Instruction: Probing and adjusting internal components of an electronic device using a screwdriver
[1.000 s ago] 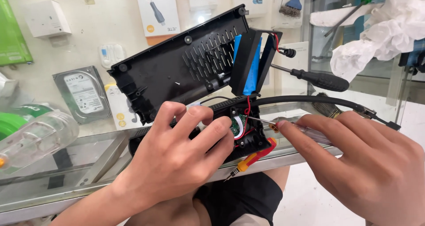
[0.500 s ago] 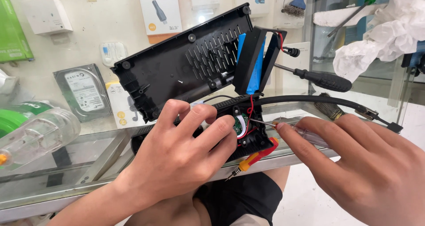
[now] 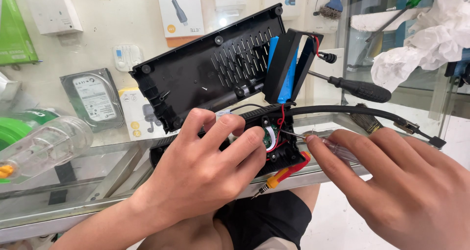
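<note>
- Fixing the black box (image 3: 230, 83), open on the glass counter (image 3: 98, 181).
- Left hand (image 3: 205, 171) closed on top, holding it down.
- Right hand (image 3: 401, 181) pinching a thin screwdriver (image 3: 338, 149), tip inside.
- Next: steady, careful tip near red wires (image 3: 281, 120).

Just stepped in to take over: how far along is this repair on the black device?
Done: the black cover is off, propped upright, blue battery cells exposed. In hand: left hand steadies the base while right hand works a clear-handled screwdriver at the small circuit board. Left: closing the case.
</note>
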